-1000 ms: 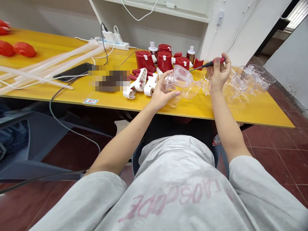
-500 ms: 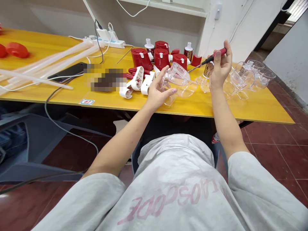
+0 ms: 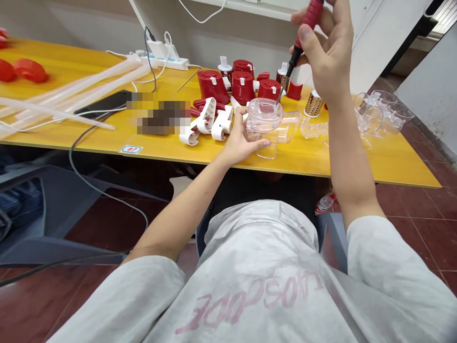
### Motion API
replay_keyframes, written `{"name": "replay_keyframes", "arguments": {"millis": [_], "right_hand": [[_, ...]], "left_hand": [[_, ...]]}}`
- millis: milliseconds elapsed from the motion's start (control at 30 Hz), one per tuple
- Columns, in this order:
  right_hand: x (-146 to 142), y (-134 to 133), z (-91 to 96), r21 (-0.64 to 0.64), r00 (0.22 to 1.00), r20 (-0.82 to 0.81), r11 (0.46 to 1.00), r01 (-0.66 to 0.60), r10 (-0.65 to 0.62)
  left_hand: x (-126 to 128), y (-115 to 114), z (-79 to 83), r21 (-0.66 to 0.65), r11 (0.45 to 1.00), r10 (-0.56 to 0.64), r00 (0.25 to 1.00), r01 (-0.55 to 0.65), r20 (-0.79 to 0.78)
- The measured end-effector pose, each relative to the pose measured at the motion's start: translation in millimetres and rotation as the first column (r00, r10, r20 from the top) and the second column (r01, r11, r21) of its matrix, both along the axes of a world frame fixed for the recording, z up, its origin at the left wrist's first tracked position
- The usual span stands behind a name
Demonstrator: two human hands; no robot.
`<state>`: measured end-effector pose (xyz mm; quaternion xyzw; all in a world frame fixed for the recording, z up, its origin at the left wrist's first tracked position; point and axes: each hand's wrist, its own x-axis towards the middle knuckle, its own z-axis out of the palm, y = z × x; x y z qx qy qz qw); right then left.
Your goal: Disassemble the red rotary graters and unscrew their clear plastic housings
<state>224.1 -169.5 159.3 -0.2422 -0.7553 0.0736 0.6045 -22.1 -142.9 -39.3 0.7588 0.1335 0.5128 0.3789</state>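
Note:
My left hand (image 3: 240,139) grips a clear plastic housing (image 3: 269,125) and holds it upright on the yellow table (image 3: 107,138) near the front edge. My right hand (image 3: 326,50) is raised high above it, closed round a red-handled screwdriver (image 3: 303,31). The screwdriver points steeply down, and its metal tip reaches into the round top opening of the housing.
Red cylindrical parts (image 3: 243,85) stand behind the housing, white plastic handles (image 3: 210,121) lie to its left, and more clear housings (image 3: 382,112) sit at the right. A gold grater drum (image 3: 314,104), a black phone (image 3: 107,102), a power strip (image 3: 166,52), cables and long translucent tubes (image 3: 53,105) lie on the table.
My right hand has risen and swung the screwdriver from nearly level to steeply downward, its tip now inside the housing. My left hand has turned the housing upright.

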Motion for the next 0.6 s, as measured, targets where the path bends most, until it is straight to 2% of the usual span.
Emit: {"name": "replay_keyframes", "arguments": {"millis": [100,233,433,500,600], "right_hand": [[-17,-7,13.5,-0.019,0.998,0.023,0.998,-0.057,0.058],[-26,-5,24.9,-0.063,0.988,0.097,0.992,-0.112,0.118],[-29,-3,34.1,0.042,0.977,0.173,0.992,0.117,-0.122],[-31,-5,34.9,0.079,0.966,0.148,0.976,0.203,-0.213],[-32,-6,34.2,0.141,0.927,0.075,0.924,0.355,-0.368]], "left_hand": [[0,-1,1.5,0.021,0.999,0.039,0.999,-0.038,-0.028],[1,-5,7.1,0.005,0.998,0.060,0.996,-0.060,-0.064],[5,-11,11.8,-0.057,0.998,0.022,0.999,-0.024,-0.035],[5,-11,11.8,-0.052,0.998,0.033,0.999,-0.035,-0.029],[5,-11,12.4,-0.044,0.998,0.050,0.997,-0.052,-0.051]]}}
